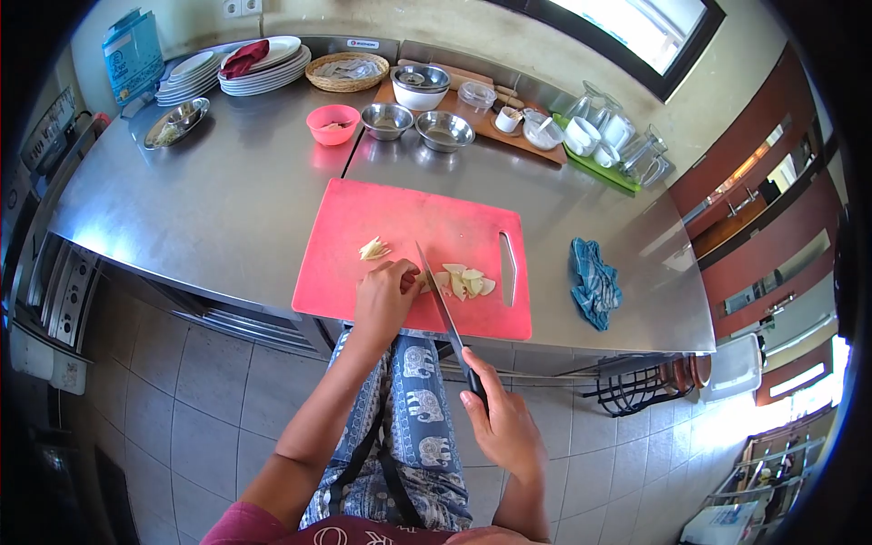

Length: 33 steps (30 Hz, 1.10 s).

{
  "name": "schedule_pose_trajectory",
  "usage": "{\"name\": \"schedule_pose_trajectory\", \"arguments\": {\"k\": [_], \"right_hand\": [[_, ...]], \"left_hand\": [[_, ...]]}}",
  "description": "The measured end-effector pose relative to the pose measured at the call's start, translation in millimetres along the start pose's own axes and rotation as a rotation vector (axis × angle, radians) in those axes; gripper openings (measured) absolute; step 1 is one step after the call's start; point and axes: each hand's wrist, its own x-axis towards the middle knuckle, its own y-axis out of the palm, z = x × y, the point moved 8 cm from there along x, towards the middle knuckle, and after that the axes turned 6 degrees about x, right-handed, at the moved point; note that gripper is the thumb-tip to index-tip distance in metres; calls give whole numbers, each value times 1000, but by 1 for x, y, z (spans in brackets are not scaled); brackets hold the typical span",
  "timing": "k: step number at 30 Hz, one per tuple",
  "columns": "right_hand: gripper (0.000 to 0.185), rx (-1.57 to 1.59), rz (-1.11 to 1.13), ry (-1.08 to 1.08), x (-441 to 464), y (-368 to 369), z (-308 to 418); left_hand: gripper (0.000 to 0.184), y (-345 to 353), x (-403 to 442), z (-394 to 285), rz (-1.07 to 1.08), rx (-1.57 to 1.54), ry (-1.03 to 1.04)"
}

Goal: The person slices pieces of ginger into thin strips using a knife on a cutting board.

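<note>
A red cutting board (pixel 354 218) lies at the counter's front edge. My right hand (pixel 504 422) is wrapped round the black handle of a long knife (pixel 439 295), whose blade points away over the board. Left of the blade, my left hand (pixel 386 295) has its fingers curled down on a pale piece that they mostly hide. Several pale slices (pixel 468 282) lie just right of the blade. A small pile of thin pale strips (pixel 373 249) rests on the board beyond my left hand.
Behind the board stand a pink bowl (pixel 332 124) and metal bowls (pixel 444 132). A blue cloth (pixel 595 283) lies to the right. Farther back are stacked plates (pixel 265 73), a wicker basket (pixel 346 72), and a green tray (pixel 618 174) with cups and glasses.
</note>
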Motion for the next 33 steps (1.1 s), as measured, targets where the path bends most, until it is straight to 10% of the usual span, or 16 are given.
{"name": "schedule_pose_trajectory", "arguments": {"k": [33], "right_hand": [[38,-92,40,46,45,16,-12]], "left_hand": [[10,2,-3,0,-29,-23,105]]}}
